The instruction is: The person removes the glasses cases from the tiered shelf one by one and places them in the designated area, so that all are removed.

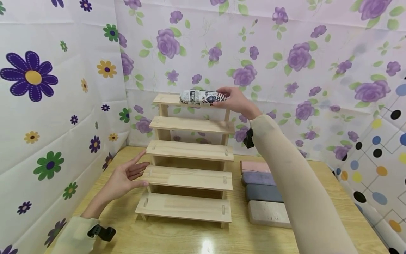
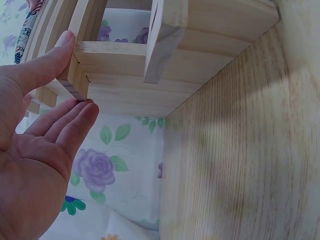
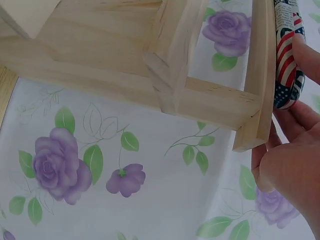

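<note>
A tiered wooden display rack (image 1: 190, 150) stands on the table with its shelves stepping up toward the back. On its top shelf lies a long rounded glasses case (image 1: 200, 97) with newsprint and flag patterns. My right hand (image 1: 236, 102) pinches the case's right end, thumb in front and fingers behind. In the right wrist view, the striped end of the case (image 3: 287, 70) rests along the top board. My left hand (image 1: 122, 178) holds the rack's left side at a lower shelf. In the left wrist view, its thumb and fingertips (image 2: 87, 111) touch either side of a board end.
Right of the rack, several more cases lie in a row on the wooden table (image 1: 127, 233): pink (image 1: 253, 166), purple (image 1: 257, 179), dark blue (image 1: 263, 193) and whitish (image 1: 268, 213). Flower-printed cloth (image 1: 196, 46) hangs behind; patterned sheets flank both sides.
</note>
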Demonstrator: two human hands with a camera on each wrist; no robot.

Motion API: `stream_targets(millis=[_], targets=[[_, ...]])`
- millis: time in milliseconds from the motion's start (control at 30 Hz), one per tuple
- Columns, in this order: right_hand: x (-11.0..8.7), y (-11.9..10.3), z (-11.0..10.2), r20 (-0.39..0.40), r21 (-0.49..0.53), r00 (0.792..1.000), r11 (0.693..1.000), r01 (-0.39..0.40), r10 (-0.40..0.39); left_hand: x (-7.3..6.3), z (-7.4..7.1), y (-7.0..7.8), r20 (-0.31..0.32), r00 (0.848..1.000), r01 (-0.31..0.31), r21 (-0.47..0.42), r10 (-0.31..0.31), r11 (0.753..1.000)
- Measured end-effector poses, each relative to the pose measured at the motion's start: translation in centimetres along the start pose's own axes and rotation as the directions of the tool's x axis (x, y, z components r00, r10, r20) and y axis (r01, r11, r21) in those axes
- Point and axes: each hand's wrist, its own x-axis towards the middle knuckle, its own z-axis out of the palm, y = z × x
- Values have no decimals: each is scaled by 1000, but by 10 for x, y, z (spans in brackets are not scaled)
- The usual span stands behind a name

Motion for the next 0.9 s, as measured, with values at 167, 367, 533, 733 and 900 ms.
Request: stream_targets(millis=[167,367,533,733,900], targets=[[-2,1,-1,-14,37,1000,999,-8,8,0,0,0,-2,1000,-3,0,3,1000],[-7,2,-1,-43,123,999,992,7,-2,0,0,-1,-5,1000,0,10,0,1000],[-12,7,0,-85,273,996,962,25,-2,0,0,-1,-6,1000,-1,12,1,1000],[-21,10,2,-131,410,991,910,65,-12,0,0,0,-4,1000,0,20,0,1000],[-30,12,0,-147,443,989,893,76,-11,0,0,1,-5,1000,0,31,0,1000]])
